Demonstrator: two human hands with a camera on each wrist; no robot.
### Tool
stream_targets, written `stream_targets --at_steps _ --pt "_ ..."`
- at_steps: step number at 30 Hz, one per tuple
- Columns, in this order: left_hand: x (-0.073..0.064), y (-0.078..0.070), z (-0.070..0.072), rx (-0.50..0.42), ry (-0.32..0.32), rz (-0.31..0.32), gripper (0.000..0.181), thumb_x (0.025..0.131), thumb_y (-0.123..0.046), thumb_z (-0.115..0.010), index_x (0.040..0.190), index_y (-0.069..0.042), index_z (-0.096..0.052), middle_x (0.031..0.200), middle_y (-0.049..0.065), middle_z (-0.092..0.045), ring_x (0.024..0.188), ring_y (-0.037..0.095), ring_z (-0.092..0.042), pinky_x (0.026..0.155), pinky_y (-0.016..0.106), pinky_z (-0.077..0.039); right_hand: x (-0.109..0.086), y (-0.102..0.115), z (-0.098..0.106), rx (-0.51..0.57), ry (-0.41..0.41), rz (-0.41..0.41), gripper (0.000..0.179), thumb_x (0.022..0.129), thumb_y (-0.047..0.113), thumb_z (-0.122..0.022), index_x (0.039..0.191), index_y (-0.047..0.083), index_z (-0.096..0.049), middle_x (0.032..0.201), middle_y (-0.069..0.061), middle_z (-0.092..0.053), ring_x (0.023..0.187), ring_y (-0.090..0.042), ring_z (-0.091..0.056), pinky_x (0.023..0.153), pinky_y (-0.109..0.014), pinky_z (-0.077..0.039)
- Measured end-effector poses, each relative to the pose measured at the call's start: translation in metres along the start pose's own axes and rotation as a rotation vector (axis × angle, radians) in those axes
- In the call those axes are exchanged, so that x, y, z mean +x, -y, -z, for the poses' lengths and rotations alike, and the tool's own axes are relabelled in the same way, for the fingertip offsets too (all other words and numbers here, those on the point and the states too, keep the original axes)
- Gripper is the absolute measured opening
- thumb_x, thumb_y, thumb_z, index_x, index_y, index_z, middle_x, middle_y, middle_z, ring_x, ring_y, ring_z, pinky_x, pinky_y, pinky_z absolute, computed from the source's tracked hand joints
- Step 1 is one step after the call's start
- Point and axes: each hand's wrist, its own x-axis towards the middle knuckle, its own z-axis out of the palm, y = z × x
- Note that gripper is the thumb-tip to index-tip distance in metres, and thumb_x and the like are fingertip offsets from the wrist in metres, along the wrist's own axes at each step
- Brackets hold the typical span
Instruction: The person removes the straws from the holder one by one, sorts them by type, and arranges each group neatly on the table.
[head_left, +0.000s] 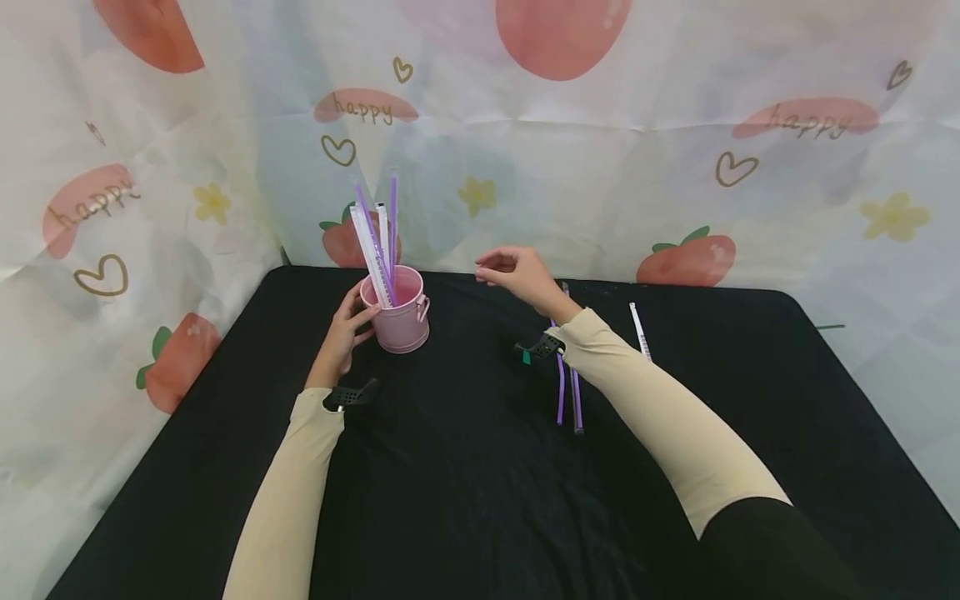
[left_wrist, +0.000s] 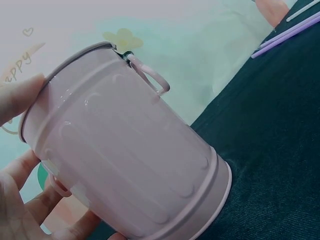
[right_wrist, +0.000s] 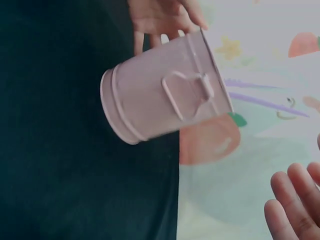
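My left hand [head_left: 343, 337] holds a small pink metal bucket [head_left: 402, 327] from its left side, thumb near the rim and fingers spread round the wall. The bucket stands upright on the black cloth and has small side handles. Several long, thin straws lean in it: purple straws [head_left: 394, 218] and white straws with printed wrappers [head_left: 367, 246]. In the air to the right of the bucket hovers my right hand [head_left: 525, 279], fingers loosely bent, with nothing visible in its grasp. The right wrist view shows its relaxed fingers [right_wrist: 295, 200] apart from the bucket.
Under my right forearm, purple straws [head_left: 561, 392] lie on the black-covered table [head_left: 465, 483]. A white straw [head_left: 639, 329] lies farther right, partly hidden by the sleeve. Behind the table's back edge hangs a printed curtain [head_left: 585, 183].
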Motion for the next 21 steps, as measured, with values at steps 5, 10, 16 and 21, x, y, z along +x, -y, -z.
stream_targets --at_steps 5,10,16,21 --pt "-0.007 -0.012 -0.005 -0.009 0.017 0.011 0.062 0.096 -0.019 -0.049 0.15 -0.017 -0.019 0.153 0.017 -0.021 0.14 0.033 -0.022 0.111 0.058 -0.025 0.019 0.006 -0.023 0.028 0.002 -0.021 0.027 0.089 0.011 -0.063 0.112 -0.002 -0.063 0.105 -0.022 -0.067 0.085 -0.013 -0.067 0.08 -0.028 -0.055" --pt "-0.01 -0.016 -0.007 -0.009 0.014 0.02 0.063 0.096 -0.017 -0.047 0.151 -0.016 -0.017 0.153 0.019 -0.02 0.14 0.034 -0.02 0.112 0.059 -0.024 0.037 0.014 -0.046 0.073 0.017 -0.029 0.027 0.088 0.009 -0.064 0.112 -0.004 -0.063 0.106 -0.024 -0.066 0.092 -0.026 -0.067 0.08 -0.029 -0.056" --pt "0.0 -0.001 -0.002 -0.004 -0.008 0.024 0.061 0.096 -0.022 -0.05 0.15 -0.021 -0.021 0.152 0.014 -0.023 0.139 0.03 -0.023 0.111 0.057 -0.026 0.053 0.025 -0.072 0.07 0.027 -0.027 0.029 0.087 0.011 -0.066 0.112 -0.003 -0.064 0.109 -0.023 -0.067 0.097 -0.027 -0.066 0.08 -0.03 -0.056" --pt "0.003 0.004 0.0 0.02 -0.014 0.008 0.062 0.095 -0.025 -0.049 0.15 -0.023 -0.02 0.153 0.013 -0.021 0.14 0.031 -0.022 0.111 0.058 -0.026 0.061 0.033 -0.093 0.054 0.037 -0.002 0.03 0.086 0.01 -0.066 0.113 -0.004 -0.063 0.11 -0.021 -0.067 0.102 -0.028 -0.065 0.085 -0.033 -0.055"
